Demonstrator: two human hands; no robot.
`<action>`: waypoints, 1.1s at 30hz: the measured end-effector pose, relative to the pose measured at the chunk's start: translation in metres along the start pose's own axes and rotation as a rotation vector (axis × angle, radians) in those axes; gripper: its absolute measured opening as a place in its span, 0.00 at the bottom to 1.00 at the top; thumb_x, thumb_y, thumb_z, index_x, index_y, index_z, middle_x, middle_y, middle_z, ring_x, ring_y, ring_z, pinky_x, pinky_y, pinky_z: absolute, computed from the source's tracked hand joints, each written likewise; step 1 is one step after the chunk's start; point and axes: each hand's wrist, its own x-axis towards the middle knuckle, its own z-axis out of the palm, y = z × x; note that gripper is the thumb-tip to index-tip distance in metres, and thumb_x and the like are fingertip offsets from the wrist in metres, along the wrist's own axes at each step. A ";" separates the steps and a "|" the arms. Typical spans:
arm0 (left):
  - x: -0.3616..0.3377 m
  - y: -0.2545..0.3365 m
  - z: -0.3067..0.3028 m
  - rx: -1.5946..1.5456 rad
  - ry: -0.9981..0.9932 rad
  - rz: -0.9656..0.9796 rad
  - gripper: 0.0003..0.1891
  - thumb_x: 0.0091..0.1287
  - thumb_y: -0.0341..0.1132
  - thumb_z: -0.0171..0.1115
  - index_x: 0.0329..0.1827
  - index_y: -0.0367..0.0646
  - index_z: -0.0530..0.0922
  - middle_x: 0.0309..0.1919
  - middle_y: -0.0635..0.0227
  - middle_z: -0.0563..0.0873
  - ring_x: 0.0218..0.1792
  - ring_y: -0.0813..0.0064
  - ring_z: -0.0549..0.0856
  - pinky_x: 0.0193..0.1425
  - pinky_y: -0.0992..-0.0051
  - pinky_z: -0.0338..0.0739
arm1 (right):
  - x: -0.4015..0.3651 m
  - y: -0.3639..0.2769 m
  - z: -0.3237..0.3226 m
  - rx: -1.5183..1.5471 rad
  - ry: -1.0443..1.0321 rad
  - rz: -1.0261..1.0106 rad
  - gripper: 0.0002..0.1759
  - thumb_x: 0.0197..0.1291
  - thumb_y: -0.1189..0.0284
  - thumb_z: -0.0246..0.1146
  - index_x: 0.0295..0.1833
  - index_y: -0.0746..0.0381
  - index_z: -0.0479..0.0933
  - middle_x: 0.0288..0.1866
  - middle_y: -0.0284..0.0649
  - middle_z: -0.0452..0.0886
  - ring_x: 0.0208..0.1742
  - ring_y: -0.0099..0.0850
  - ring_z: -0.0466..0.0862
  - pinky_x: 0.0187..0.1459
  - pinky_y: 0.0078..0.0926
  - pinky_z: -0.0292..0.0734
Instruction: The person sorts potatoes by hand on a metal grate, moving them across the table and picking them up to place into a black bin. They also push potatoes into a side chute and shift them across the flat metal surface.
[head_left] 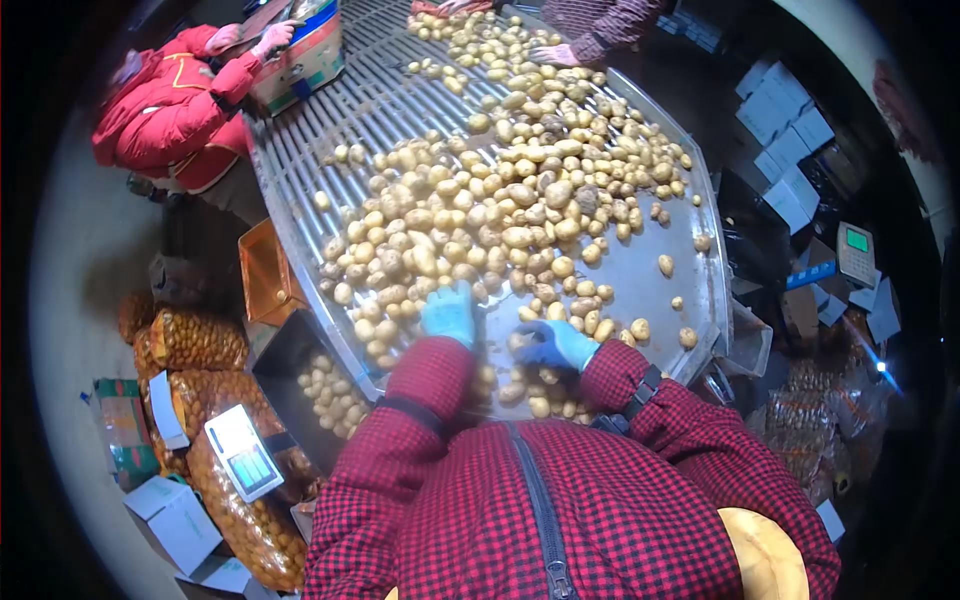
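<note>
- A worker in a red-and-black checked jacket is leaning over a steel sorting table, both hands in blue gloves.
- The left hand is resting on the potatoes at the table's near edge, fingers stretched out flat and gripping nothing.
- The right hand is hovering just beside it over the same near edge, fingers curled. Whether they are closing on a potato cannot be told.
- The potatoes are lying heaped across the table's middle, thinning to strays on its right side.
- At the table's far left, a worker in a red jacket is reaching into a cardboard box.
- Below the table's left edge, filled mesh sacks are lying beside a weighing scale.
</note>
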 end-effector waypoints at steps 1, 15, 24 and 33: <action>0.001 0.002 -0.002 -0.008 0.015 -0.007 0.22 0.62 0.47 0.68 0.54 0.47 0.75 0.47 0.57 0.83 0.50 0.55 0.84 0.49 0.53 0.79 | -0.007 0.000 -0.007 0.172 0.048 -0.041 0.34 0.65 0.57 0.66 0.68 0.69 0.72 0.52 0.47 0.85 0.51 0.35 0.85 0.54 0.33 0.80; -0.035 -0.002 -0.006 -2.280 -0.616 -0.509 0.28 0.75 0.59 0.53 0.64 0.43 0.74 0.48 0.56 0.85 0.44 0.62 0.85 0.50 0.62 0.82 | 0.003 0.024 -0.014 0.655 0.073 -0.519 0.34 0.66 0.88 0.57 0.77 0.63 0.62 0.63 0.39 0.77 0.59 0.28 0.81 0.61 0.26 0.79; -0.073 -0.006 -0.007 -1.049 -0.081 -0.072 0.57 0.59 0.43 0.76 0.79 0.40 0.39 0.75 0.54 0.67 0.75 0.55 0.66 0.79 0.62 0.63 | -0.011 -0.033 0.010 0.637 -0.031 -0.311 0.26 0.76 0.64 0.50 0.75 0.62 0.64 0.69 0.43 0.73 0.63 0.34 0.80 0.59 0.36 0.83; -0.078 -0.007 -0.048 -0.257 -0.209 -0.060 0.55 0.51 0.68 0.73 0.80 0.58 0.60 0.81 0.69 0.59 0.81 0.44 0.43 0.86 0.66 0.39 | -0.017 -0.051 0.022 0.795 -0.072 -0.209 0.27 0.78 0.58 0.51 0.75 0.60 0.65 0.67 0.42 0.74 0.59 0.34 0.81 0.56 0.36 0.84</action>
